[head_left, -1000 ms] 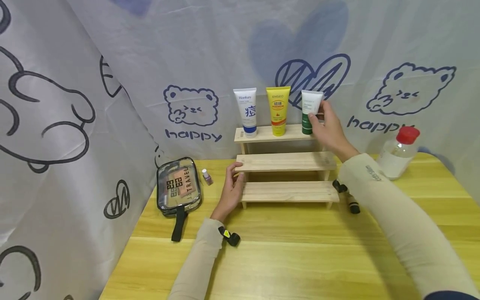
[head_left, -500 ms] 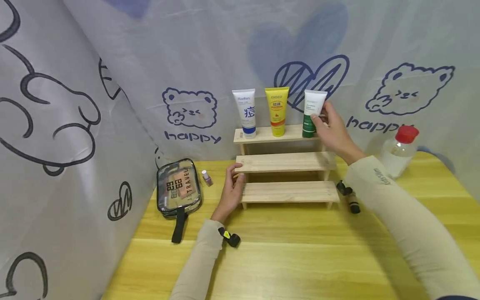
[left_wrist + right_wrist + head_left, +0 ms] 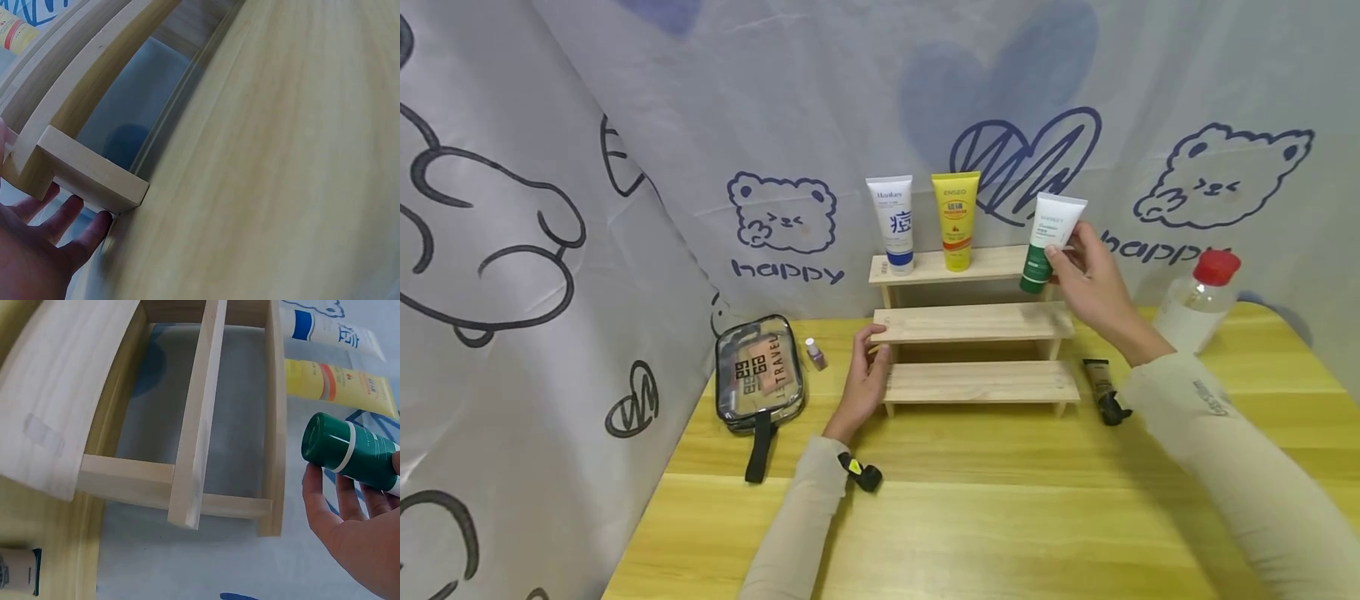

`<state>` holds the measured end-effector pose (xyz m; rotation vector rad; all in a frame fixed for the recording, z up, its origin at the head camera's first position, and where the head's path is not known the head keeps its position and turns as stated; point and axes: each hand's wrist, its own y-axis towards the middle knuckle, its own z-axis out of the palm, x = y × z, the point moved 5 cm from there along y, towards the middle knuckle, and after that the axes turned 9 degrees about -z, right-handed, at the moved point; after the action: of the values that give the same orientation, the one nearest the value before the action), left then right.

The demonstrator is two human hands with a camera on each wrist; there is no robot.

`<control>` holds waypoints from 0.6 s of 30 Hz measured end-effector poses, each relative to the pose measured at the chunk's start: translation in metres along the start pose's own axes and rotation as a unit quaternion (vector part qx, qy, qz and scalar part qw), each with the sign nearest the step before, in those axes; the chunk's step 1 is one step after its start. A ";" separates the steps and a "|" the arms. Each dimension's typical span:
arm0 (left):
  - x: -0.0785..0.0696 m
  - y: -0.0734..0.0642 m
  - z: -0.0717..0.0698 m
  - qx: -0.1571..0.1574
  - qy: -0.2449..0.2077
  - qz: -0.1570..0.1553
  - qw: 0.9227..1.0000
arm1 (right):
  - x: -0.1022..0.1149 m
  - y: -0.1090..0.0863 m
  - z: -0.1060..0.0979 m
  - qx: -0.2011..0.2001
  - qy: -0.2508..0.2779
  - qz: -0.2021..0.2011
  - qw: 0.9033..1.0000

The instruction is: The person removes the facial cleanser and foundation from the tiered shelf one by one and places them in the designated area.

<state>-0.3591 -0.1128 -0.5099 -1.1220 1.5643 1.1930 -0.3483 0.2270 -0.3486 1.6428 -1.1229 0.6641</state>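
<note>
My right hand (image 3: 1093, 283) grips a white-and-green squeeze tube (image 3: 1051, 242) between thumb and fingers, tilted, its green cap low at the top shelf's right end. In the right wrist view the tube's cap (image 3: 328, 440) is apart from the rack. My left hand (image 3: 863, 379) holds the left end of the three-step wooden rack (image 3: 973, 323); in the left wrist view several fingertips (image 3: 94, 231) touch its end piece. On the top shelf stand a white-and-blue tube (image 3: 893, 225) and a yellow tube (image 3: 956, 221), both upright on their caps.
A clear travel pouch (image 3: 760, 375) and a small white-capped bottle (image 3: 815, 353) lie left of the rack. Right of it are a small dark-capped tube (image 3: 1099, 382) and a red-capped bottle (image 3: 1198, 304). A printed cloth (image 3: 820, 108) hangs close behind the rack.
The white-and-green tube has moved right and toward me from its upright spot on the top shelf, and now tilts. The left hand, rack and other tubes stay put.
</note>
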 end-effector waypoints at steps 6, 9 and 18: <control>-0.001 0.000 0.000 0.004 -0.001 -0.002 1.000 | 0.002 -0.023 -0.008 0.009 -0.027 -0.016 0.999; 0.000 -0.001 -0.001 0.002 0.001 -0.002 1.000 | -0.002 -0.036 -0.011 0.009 -0.031 -0.017 0.999; 0.001 -0.001 0.000 0.005 -0.005 -0.002 1.000 | -0.023 -0.073 -0.020 0.014 -0.027 0.003 1.000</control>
<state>-0.3586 -0.1134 -0.5106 -1.1106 1.5579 1.1864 -0.2907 0.2587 -0.3918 1.6906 -1.1631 0.6445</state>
